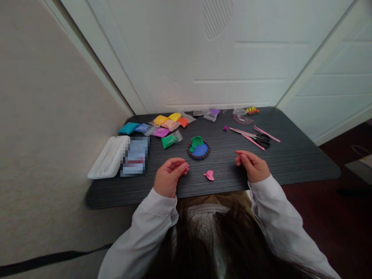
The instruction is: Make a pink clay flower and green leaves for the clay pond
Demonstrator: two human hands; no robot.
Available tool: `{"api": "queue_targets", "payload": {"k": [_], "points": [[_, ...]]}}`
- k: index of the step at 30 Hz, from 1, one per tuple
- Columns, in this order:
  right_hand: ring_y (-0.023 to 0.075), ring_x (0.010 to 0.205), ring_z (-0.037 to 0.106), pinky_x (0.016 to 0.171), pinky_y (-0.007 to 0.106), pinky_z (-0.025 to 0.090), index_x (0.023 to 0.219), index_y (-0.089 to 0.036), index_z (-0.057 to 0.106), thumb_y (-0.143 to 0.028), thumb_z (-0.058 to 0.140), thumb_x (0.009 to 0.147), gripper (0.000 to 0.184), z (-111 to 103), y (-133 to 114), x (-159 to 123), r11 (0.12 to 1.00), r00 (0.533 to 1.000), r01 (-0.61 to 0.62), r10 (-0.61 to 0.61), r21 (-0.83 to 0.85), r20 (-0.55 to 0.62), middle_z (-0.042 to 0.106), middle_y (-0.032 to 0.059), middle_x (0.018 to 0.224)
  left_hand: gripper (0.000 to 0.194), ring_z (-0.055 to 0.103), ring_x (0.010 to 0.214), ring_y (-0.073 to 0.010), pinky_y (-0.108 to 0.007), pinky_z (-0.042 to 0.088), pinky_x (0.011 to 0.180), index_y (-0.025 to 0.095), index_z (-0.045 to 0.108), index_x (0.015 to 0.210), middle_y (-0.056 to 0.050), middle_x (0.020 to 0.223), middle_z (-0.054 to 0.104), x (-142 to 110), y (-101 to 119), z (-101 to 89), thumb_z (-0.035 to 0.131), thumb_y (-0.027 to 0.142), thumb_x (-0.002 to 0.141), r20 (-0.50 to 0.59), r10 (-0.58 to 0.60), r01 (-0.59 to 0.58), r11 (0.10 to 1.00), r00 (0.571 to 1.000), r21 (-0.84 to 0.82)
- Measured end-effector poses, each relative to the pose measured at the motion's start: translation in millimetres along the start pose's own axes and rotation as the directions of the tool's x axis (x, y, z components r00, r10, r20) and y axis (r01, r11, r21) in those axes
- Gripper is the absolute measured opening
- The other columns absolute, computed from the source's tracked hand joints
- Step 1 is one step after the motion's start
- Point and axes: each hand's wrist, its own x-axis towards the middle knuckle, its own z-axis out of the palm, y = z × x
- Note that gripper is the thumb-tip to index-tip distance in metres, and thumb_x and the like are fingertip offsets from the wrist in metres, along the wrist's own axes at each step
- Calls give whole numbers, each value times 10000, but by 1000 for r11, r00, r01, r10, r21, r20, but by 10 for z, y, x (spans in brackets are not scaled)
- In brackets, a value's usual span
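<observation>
My left hand (170, 175) is closed at the near side of the table, thumb against fingertips, on a small piece of pink clay (187, 166) that barely shows. To the right, my right hand (253, 166) hovers over the table with its fingers loosely curled together and no object visible in it. Between the hands lies a pink clay petal shape (209, 175), heart-like with a pointed tip. Just beyond it sits a round blue clay pond (202, 150) with a brown beaded rim and green leaf shapes (197, 142) at its upper left.
Colourful clay packets (171, 124) lie at the back left, with a green packet (171, 139) nearest. A white tray (109, 158) and a blurred-out flat object (135, 157) are at left. Scissors (255, 136), pink tools (267, 133) and a purple clay bit (225, 128) lie right.
</observation>
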Motion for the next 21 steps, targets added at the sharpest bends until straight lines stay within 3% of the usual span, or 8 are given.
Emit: {"api": "queue_targets", "payload": {"k": [3, 7, 12, 17, 21], "points": [[78, 415, 416, 436, 228, 344, 654, -178, 552, -448, 385, 783, 342, -30, 16, -1, 1000, 999, 4, -3, -27, 44, 482, -29, 484, 203, 572, 576, -93, -212, 441, 557, 133, 581, 752, -5, 647, 627, 1, -1, -1, 667, 150, 569, -4, 3, -3, 1000, 1000, 0], [67, 399, 326, 415, 224, 273, 428, -185, 372, -473, 434, 745, 434, -60, 48, 2, 994, 998, 0, 8, -112, 67, 353, -48, 402, 199, 569, 581, -96, -216, 440, 561, 131, 579, 752, -7, 647, 624, -2, -1, -1, 666, 149, 573, 0, 7, -7, 1000, 1000, 4], [68, 453, 370, 449, 215, 298, 592, -192, 466, -385, 626, 613, 252, -1, 53, 5, 997, 998, -60, 59, 55, 21, 428, -57, 506, 190, 568, 588, -90, -209, 435, 571, 136, 580, 758, -2, 654, 623, -1, -15, -9, 659, 141, 586, 14, 20, -20, 1000, 1000, 11], [121, 611, 513, 592, 265, 394, 844, -195, 577, -405, 557, 675, 271, 33, 31, -1, 990, 996, -86, 84, 112, 23, 574, 10, 675, 184, 569, 590, -92, -212, 435, 572, 134, 580, 759, -6, 659, 624, 2, -28, -16, 655, 140, 592, 24, 26, -26, 1000, 999, 15], [117, 535, 491, 561, 273, 386, 548, -183, 509, -449, 409, 768, 359, -24, 26, 11, 994, 998, -55, 51, 96, 45, 520, 0, 525, 184, 568, 586, -90, -211, 435, 572, 137, 582, 764, -4, 657, 625, 2, -28, -17, 652, 139, 594, 19, 28, -28, 1000, 999, 12]]}}
